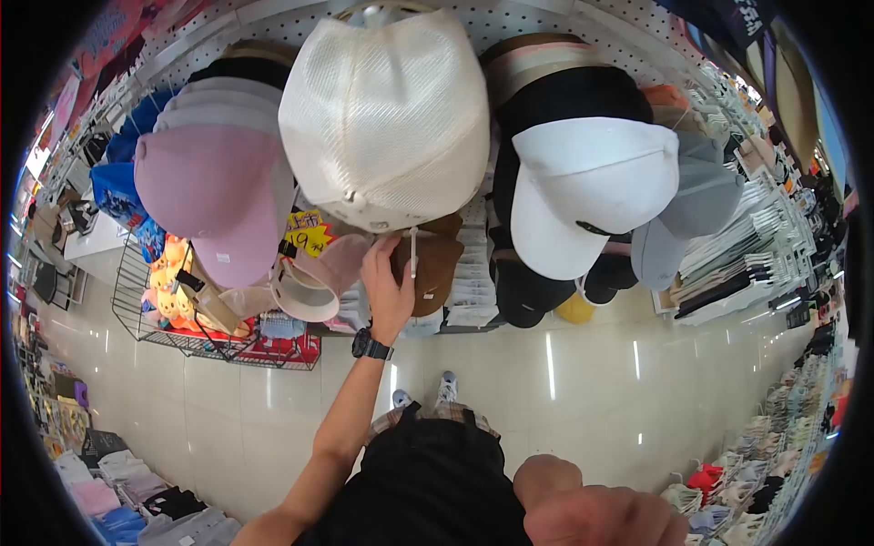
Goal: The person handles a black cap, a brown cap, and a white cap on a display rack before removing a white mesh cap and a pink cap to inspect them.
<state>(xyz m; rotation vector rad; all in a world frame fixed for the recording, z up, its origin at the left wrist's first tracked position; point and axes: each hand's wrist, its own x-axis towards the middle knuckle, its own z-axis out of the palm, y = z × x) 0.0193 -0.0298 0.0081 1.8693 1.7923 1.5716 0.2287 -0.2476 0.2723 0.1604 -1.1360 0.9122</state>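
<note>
My left hand (pixel 389 287), with a black watch on its wrist, reaches up under the large cream hat (pixel 387 118). Its fingers look slightly apart near the hat's lower edge, beside a brown cap (pixel 435 268) and a thin white hook (pixel 413 253). Nothing is visibly gripped in it. A pale pink visor (pixel 319 273) hangs just left of this hand. At the bottom right, close to the camera, my right hand (pixel 596 510) is closed with curled fingers; whatever it may hold is hidden.
A pink cap (pixel 214 187) hangs at the left, a white cap (pixel 592 182) and a grey cap (pixel 696 205) at the right. Below the pink cap is a wire basket (pixel 228 350) with orange plush toys. Clothing racks line both sides of the tiled floor (pixel 564 382).
</note>
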